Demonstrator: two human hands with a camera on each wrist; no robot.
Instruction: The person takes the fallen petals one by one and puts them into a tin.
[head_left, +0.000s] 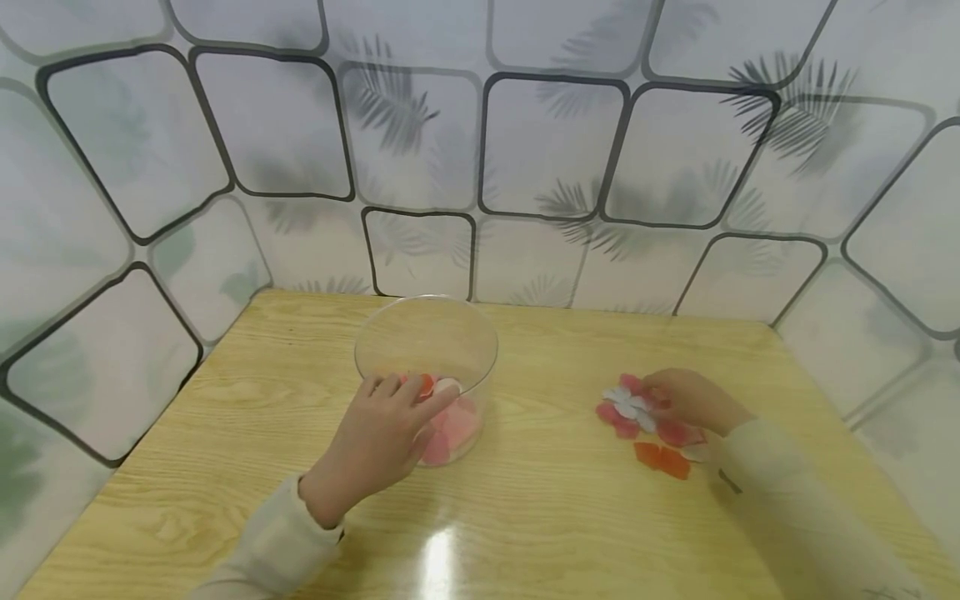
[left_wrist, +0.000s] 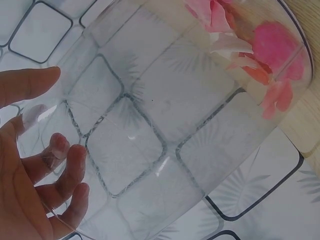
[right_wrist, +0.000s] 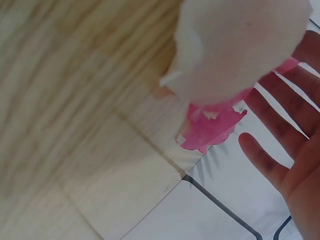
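A clear round tub (head_left: 427,329) stands on the table with pink, white and orange artificial petals (head_left: 456,421) at its bottom. My left hand (head_left: 378,433) grips the tub's near rim, with bent fingers over the edge. In the left wrist view, the tub's wall (left_wrist: 150,150) lies beside that hand (left_wrist: 30,185). To the right, my right hand (head_left: 686,398) reaches into a small pile of pink petals (head_left: 626,429) with a white petal flower (head_left: 630,407) on top. The right wrist view shows its fingers (right_wrist: 275,115) fairly straight beside pink cloth petals (right_wrist: 215,127); a pale petal (right_wrist: 240,50) looms close to the lens.
Orange petals (head_left: 662,460) and a pale petal (head_left: 697,452) lie just in front of the pile, near the right sleeve (head_left: 765,458). The wooden table (head_left: 540,517) meets a patterned white curtain (head_left: 420,125) at the back and both sides.
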